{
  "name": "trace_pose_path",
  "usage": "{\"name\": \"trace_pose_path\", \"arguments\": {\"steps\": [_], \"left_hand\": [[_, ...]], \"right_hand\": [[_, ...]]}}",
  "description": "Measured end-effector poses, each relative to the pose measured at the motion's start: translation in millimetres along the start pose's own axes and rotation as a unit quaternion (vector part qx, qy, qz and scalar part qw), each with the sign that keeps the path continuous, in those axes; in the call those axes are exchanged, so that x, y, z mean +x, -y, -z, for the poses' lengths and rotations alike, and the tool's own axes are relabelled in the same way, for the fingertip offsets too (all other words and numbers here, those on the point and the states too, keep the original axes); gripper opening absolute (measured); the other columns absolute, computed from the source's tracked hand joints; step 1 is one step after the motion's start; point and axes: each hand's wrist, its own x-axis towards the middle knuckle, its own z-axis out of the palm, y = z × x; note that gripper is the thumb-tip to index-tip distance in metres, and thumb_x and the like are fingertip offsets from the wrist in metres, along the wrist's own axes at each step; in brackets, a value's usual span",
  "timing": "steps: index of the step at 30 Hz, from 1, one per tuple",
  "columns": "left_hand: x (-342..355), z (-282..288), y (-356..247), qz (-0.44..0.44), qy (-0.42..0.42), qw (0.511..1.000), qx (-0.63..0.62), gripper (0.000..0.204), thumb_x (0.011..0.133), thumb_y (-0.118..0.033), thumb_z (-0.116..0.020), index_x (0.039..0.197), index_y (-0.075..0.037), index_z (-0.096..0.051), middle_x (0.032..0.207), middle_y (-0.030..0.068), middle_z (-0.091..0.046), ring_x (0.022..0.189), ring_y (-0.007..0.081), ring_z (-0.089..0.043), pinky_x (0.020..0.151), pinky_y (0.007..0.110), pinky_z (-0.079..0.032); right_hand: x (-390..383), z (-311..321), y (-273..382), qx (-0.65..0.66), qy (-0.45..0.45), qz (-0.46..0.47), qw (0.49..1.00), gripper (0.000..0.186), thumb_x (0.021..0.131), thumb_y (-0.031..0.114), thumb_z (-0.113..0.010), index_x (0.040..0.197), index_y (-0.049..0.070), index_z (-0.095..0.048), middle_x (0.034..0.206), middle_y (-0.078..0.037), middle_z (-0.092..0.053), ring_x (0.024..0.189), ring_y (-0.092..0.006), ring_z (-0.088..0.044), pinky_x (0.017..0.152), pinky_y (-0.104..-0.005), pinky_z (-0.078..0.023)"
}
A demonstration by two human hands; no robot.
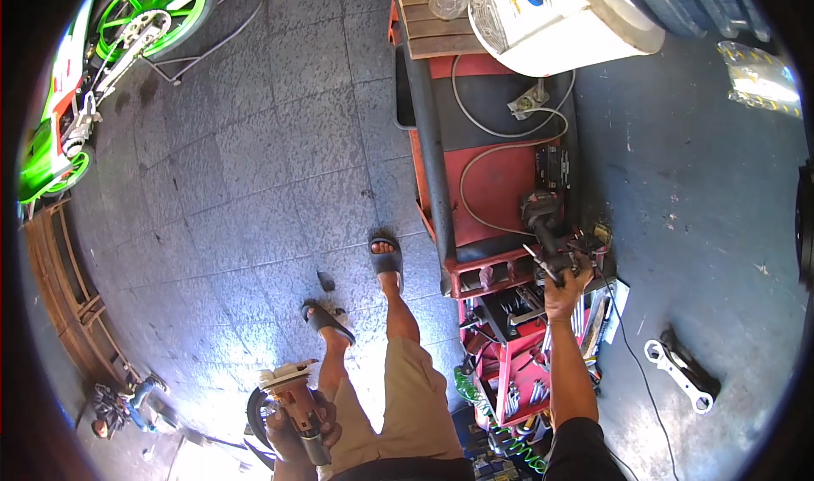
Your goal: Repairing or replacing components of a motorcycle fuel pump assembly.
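Note:
My left hand [284, 434], low in the view, is wrapped round a copper-brown and white cylindrical pump assembly [298, 396]. My right hand [566, 286] reaches to the near end of a red and black cart [483, 184], its fingers closed on a dark tool with a thin silver tip [549, 265]. Just beyond that hand lies a cordless power tool [543, 211], and a grey hose [465, 180] loops over the cart top. Below the hand, red tool trays [492, 366] hold wrenches and other hand tools.
A green-wheeled motorcycle [51, 159] stands at left above wooden frames [59, 269]; another person [114, 409] is at lower left. A white container [560, 23] and wooden board [441, 36] top the cart. Forked parts [678, 375] lie at right. A green coiled hose [509, 439] hangs below.

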Motion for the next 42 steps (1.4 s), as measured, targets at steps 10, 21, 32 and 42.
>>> {"name": "trace_pose_path", "arguments": {"steps": [10,21,32,42], "left_hand": [[11,-2,11,0.025,-0.019,0.999,-0.003,0.055,0.087,-0.045,-0.065,0.122,-0.004,-0.05,0.094,0.0169,-0.058,0.073,0.0257,-0.056,0.045,0.036,-0.05],[4,9,16,-0.004,-0.04,0.999,-0.032,0.06,0.086,-0.041,-0.067,0.128,-0.003,-0.046,0.089,0.0166,-0.057,0.073,0.027,-0.058,0.045,0.037,-0.053],[-3,18,17,0.004,-0.039,0.999,-0.014,0.055,0.087,-0.043,-0.066,0.121,-0.003,-0.049,0.089,0.0139,-0.056,0.073,0.0239,-0.056,0.046,0.034,-0.05],[-9,34,26,-0.005,-0.008,0.999,-0.033,0.057,0.088,-0.043,-0.065,0.127,-0.004,-0.047,0.094,0.015,-0.056,0.076,0.0234,-0.055,0.048,0.034,-0.052]], "right_hand": [[-21,-12,28,-0.089,0.062,0.115,0.988,0.018,0.074,0.019,-0.076,0.075,0.006,-0.063,0.122,-0.017,-0.055,0.116,-0.0388,-0.048,0.097,-0.0517,-0.04],[21,9,25,-0.093,0.135,0.172,0.971,0.015,0.07,0.013,-0.073,0.073,0.004,-0.062,0.12,-0.018,-0.058,0.117,-0.0407,-0.049,0.099,-0.0519,-0.041],[43,22,27,-0.131,0.219,0.257,0.932,0.025,0.057,0.009,-0.076,0.076,0.006,-0.061,0.124,-0.015,-0.057,0.122,-0.0378,-0.049,0.103,-0.0529,-0.038],[111,16,63,-0.169,0.306,0.374,0.859,0.033,0.047,0.008,-0.081,0.071,0.008,-0.058,0.122,-0.009,-0.056,0.127,-0.0327,-0.047,0.109,-0.061,-0.031]]}}
